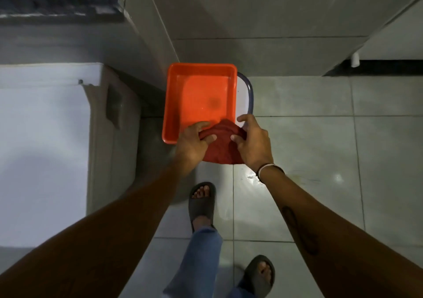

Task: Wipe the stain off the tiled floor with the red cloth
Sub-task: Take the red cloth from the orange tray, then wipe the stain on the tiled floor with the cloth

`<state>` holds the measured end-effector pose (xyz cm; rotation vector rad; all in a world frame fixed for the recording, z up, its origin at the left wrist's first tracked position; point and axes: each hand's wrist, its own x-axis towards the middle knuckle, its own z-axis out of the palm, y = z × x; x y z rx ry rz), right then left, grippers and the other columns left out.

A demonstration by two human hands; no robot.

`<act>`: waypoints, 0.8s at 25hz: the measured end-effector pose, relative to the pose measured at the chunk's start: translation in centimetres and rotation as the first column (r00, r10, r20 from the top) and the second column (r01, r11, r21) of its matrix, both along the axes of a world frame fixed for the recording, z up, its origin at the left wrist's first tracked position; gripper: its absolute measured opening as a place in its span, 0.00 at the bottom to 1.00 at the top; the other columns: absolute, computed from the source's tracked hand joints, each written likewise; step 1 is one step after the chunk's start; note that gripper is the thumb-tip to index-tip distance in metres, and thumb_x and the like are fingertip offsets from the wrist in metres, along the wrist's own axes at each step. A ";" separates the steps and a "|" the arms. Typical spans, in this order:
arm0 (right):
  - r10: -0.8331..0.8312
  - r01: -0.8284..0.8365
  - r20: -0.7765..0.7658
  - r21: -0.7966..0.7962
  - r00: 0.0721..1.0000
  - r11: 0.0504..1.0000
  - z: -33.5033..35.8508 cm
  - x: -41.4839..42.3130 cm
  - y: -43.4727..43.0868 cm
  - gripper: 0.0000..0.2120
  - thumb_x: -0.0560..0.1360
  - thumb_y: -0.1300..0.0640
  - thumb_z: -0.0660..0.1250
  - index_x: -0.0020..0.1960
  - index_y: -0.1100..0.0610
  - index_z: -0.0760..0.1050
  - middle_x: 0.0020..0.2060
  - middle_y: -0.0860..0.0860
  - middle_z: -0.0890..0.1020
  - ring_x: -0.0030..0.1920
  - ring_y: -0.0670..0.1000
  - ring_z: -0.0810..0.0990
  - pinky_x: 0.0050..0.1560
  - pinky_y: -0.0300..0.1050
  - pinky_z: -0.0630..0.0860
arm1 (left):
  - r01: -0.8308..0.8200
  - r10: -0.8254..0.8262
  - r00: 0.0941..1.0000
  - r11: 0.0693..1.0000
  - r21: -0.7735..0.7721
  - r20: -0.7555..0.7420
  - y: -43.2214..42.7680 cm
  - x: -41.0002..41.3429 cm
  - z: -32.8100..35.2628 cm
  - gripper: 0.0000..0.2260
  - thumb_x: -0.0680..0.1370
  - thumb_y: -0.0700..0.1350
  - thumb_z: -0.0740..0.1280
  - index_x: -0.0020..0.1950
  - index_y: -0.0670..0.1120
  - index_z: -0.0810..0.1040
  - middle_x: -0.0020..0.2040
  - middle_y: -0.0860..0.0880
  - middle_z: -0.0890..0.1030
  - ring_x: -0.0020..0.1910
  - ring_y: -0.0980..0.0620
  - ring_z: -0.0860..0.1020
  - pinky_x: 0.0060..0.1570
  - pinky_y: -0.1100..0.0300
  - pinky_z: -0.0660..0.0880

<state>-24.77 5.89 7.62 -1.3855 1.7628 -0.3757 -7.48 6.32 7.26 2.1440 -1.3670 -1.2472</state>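
The red cloth [219, 146] is bunched between both hands, over the near edge of an orange rectangular basin [176, 96] holding shallow water. My left hand [192, 142] grips the cloth's left side, and my right hand [251, 144] grips its right side, thumb raised. The cloth's lower part hangs below the basin's rim. On the pale tiled floor [309, 137], a small wet mark [251, 177] and a faint yellowish smear [302, 176] lie beside my right wrist.
The basin rests on a white stool with a dark rim [249, 91]. A white appliance [43, 148] stands at the left, a grey cabinet side [146, 45] behind it. A white cabinet [393, 41] is at the upper right. My feet in dark slides [201, 199] stand below.
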 end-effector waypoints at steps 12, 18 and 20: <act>0.129 -0.141 0.058 0.360 0.990 0.922 -11.1 -15.9 28.0 0.32 0.80 0.60 0.74 0.81 0.50 0.68 0.71 0.57 0.76 0.71 0.61 0.78 0.74 0.56 0.79 | 0.015 0.078 0.971 0.925 0.381 -0.227 24.6 -16.2 -12.5 0.14 0.78 0.40 0.72 0.62 0.51 0.80 0.61 0.45 0.82 0.57 0.44 0.82 0.53 0.52 0.80; 0.045 -0.021 -0.134 0.177 0.990 0.984 -21.9 -20.0 33.4 0.27 0.85 0.64 0.64 0.83 0.51 0.69 0.77 0.54 0.68 0.71 0.59 0.77 0.67 0.48 0.83 | 0.253 -0.172 0.947 0.920 0.301 -0.269 27.3 -20.3 -22.4 0.17 0.80 0.38 0.70 0.68 0.47 0.78 0.66 0.43 0.80 0.60 0.46 0.79 0.62 0.49 0.79; -0.019 0.047 -0.198 0.134 0.980 0.990 -26.0 -20.7 34.1 0.29 0.85 0.60 0.66 0.84 0.49 0.65 0.78 0.52 0.67 0.76 0.59 0.73 0.68 0.43 0.81 | 0.343 -0.304 0.932 0.917 0.205 -0.199 27.1 -21.8 -25.8 0.18 0.81 0.40 0.67 0.72 0.47 0.75 0.68 0.44 0.80 0.60 0.48 0.79 0.61 0.56 0.75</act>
